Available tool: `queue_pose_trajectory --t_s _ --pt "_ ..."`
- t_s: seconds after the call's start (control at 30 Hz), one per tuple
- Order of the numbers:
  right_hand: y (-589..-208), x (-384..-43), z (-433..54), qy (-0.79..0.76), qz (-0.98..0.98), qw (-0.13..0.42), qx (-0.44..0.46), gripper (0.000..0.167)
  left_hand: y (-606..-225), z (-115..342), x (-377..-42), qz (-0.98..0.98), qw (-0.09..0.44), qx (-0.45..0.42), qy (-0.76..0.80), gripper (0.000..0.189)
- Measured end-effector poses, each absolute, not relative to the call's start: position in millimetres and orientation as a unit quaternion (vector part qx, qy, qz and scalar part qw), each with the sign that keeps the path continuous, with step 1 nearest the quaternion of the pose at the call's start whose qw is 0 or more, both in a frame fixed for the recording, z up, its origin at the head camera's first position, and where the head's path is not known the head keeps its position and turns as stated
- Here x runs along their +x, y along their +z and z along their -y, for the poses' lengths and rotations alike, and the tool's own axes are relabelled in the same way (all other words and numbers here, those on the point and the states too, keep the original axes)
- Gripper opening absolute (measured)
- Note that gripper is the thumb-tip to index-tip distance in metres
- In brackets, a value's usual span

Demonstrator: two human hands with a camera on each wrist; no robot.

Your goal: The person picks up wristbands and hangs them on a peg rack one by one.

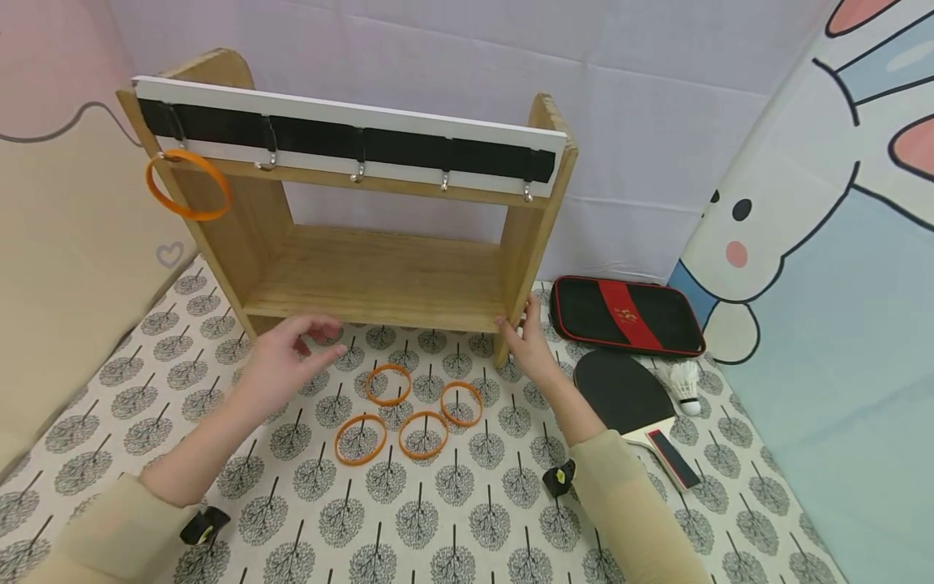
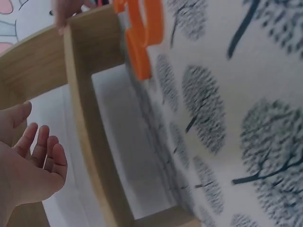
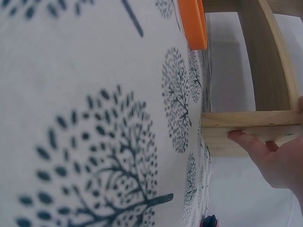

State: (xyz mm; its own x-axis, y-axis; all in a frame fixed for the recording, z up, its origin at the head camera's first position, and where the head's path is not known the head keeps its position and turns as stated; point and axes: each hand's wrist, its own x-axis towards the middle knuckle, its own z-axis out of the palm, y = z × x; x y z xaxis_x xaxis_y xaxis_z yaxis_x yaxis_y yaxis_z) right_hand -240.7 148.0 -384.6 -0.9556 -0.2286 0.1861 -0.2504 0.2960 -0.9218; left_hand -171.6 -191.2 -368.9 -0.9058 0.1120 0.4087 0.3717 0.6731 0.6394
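Currently, the shelf is standing on the cloth, its long axis running left to right and its strip of hooks facing the person. One orange ring is hanging from the leftmost hook, while four rings are lying flat in front of the shelf. The right hand is gripping the shelf's right side between thumb and fingers; the left hand is hovering near its lower left, fingers loosely curved, thumb spread. The case is lying closed at right, hiding its inside. The bat is resting before it, handle pointing toward the person and rightward, the shuttlecock lying beside its blade.
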Motion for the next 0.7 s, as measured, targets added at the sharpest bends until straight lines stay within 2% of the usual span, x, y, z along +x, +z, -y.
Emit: queue_pose_trajectory --t_s 0.33,0.7 --pt "-384 -241 -148 0.575 0.806 0.009 0.14 0.065 -401 185 -171 0.921 0.048 -0.221 -0.316 0.028" --pt "-384 -240 -148 0.579 0.805 -0.004 0.131 0.064 -420 183 -179 0.922 -0.014 -0.307 -0.236 0.018"
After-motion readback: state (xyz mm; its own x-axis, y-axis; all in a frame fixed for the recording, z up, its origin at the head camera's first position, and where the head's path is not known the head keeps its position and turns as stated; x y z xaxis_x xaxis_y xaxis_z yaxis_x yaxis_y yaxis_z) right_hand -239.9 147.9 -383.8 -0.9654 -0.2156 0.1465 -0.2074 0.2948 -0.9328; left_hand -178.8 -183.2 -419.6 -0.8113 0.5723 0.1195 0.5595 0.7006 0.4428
